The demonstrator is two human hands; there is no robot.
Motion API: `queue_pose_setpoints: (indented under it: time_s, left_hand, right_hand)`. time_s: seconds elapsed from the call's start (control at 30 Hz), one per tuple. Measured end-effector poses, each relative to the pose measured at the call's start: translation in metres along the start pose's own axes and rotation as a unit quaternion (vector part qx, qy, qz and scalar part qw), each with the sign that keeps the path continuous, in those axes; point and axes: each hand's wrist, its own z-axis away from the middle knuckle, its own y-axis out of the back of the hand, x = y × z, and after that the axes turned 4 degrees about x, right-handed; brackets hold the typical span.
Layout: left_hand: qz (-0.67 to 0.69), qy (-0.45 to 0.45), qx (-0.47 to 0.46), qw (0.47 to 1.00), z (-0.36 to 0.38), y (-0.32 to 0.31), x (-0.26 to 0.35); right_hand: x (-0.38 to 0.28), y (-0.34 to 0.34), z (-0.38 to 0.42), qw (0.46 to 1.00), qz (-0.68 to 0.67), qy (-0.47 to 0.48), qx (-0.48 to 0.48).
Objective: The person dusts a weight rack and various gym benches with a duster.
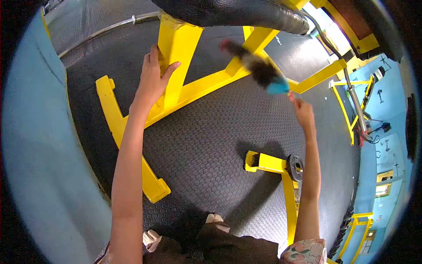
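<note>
My left hand rests against the left edge of an upright yellow post of a gym bench frame, its fingers at the side and the thumb across the front. In my right hand is the thin handle of a fluffy duster, coloured blue, dark and red. The duster is blurred by motion and passes in front of the yellow frame's far end. A black padded seat covers the top of the post.
Yellow floor beams and a cross foot spread over the black studded mat. Nearer on the right stands another yellow frame with a black weight plate. A blue wall runs along the left.
</note>
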Motion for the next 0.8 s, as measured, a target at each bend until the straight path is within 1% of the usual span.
queue_pose_setpoints:
  time_s: [0.03, 0.1, 0.17, 0.23, 0.3, 0.33, 0.4, 0.43, 0.5, 0.53, 0.57, 0.63, 0.67, 0.73, 0.8]
  left_hand:
    - [-0.008, 0.000, 0.004, 1.000, 0.000, -0.001, 0.000]
    - [-0.015, 0.000, 0.007, 1.000, 0.001, -0.002, 0.000]
    - [0.017, 0.013, -0.010, 1.000, -0.001, 0.000, -0.001]
    - [0.012, 0.015, -0.011, 1.000, -0.001, -0.001, -0.002]
    - [0.008, 0.014, -0.010, 1.000, -0.001, -0.002, -0.002]
    - [0.009, 0.017, -0.004, 1.000, 0.000, -0.002, -0.001]
    - [0.009, 0.019, -0.002, 1.000, 0.002, 0.000, 0.003]
    - [0.017, 0.028, -0.010, 0.999, 0.001, 0.001, 0.005]
    - [0.024, 0.037, -0.018, 0.999, 0.000, 0.002, 0.005]
    - [0.005, 0.024, -0.009, 1.000, 0.000, 0.000, 0.002]
    - [-0.013, 0.012, 0.001, 1.000, 0.000, -0.002, -0.001]
    - [-0.015, 0.007, 0.006, 1.000, 0.000, -0.003, -0.004]
    - [-0.017, 0.002, 0.012, 1.000, 0.000, -0.004, -0.004]
    - [-0.007, 0.005, 0.012, 1.000, -0.001, -0.003, -0.003]
    - [0.002, 0.007, 0.012, 1.000, -0.001, -0.002, -0.001]
  right_hand:
    - [-0.004, 0.016, -0.001, 1.000, 0.001, 0.001, 0.000]
    - [-0.008, 0.039, -0.002, 0.988, -0.110, -0.052, 0.090]
    - [0.007, 0.029, 0.005, 0.987, -0.116, -0.051, 0.095]
    - [0.030, 0.006, 0.013, 0.991, -0.131, -0.026, 0.021]
    - [0.038, -0.016, 0.024, 0.993, -0.099, -0.038, -0.055]
    - [0.039, -0.028, 0.029, 0.993, -0.098, -0.038, -0.053]
    - [0.030, -0.041, 0.043, 0.984, -0.003, -0.056, -0.168]
    - [0.031, -0.039, 0.042, 0.984, -0.004, -0.057, -0.167]
    - [0.027, -0.028, 0.036, 0.996, -0.012, -0.038, -0.080]
    - [0.028, -0.021, 0.031, 0.996, -0.045, -0.045, -0.066]
    - [0.023, -0.012, 0.029, 0.996, -0.045, -0.045, -0.066]
    - [0.015, 0.004, 0.026, 0.992, -0.103, -0.072, 0.013]
    - [0.015, -0.003, 0.027, 0.992, -0.101, -0.070, 0.014]
    - [0.019, -0.033, 0.037, 0.979, -0.142, 0.007, 0.148]
    - [0.012, -0.057, 0.054, 0.982, -0.179, -0.029, 0.061]
